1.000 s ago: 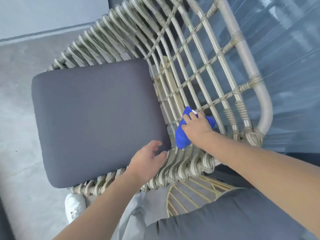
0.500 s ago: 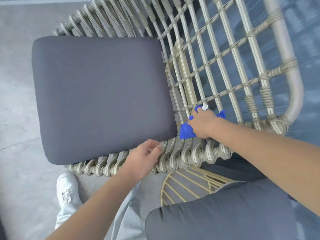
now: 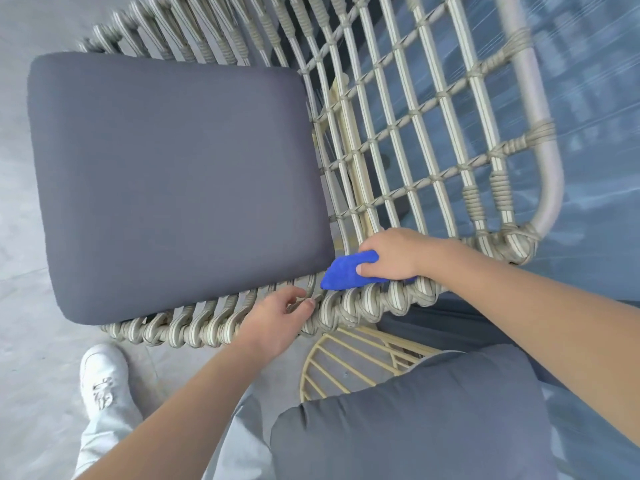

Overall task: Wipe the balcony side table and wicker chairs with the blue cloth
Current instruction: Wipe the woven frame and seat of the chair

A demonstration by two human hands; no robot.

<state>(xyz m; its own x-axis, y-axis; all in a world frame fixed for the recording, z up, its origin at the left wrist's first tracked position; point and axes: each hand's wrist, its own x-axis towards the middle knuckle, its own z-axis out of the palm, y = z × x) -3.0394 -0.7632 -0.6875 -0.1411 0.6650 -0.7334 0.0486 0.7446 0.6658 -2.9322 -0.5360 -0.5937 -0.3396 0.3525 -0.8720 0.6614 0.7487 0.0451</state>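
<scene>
Item: right hand with bunched blue cloth. A second ago the cloth was pressed against the open lattice side of the beige wicker chair; it now lies lower, on the wrapped front rail at about 5 o'clock from the seat cushion's corner. Judged meaning: the lattice pass is ending and wiping shifts to the front rim. The fingers are curled round the cloth, thumb pinning it on the near side.

Item: left hand. It has slid from the cushion's front corner down onto the coiled rail at 6 o'clock of the seat. The fingers are loosely bent, tips touching the wicker loops; they grip nothing, and seem to steady the chair.

Item: dark grey rectangular seat cushion. Smooth woven fabric, rounded corners, matte; fills the seat at 9 to 10 o'clock of the cloth.

Item: chair frame. Striped cream-and-grey synthetic cane, glossy, laid in a square grid and bound with knotted cord at the crossings; a smooth pale tube forms the curved arm; the front rail is a run of thick looped coils.

Item: second grey cushion, soft and creased, at 6 o'clock, over a yellow wire-spoked frame.

Item: white shoe on the pale grey floor at 8 o'clock. No side table in view.
</scene>
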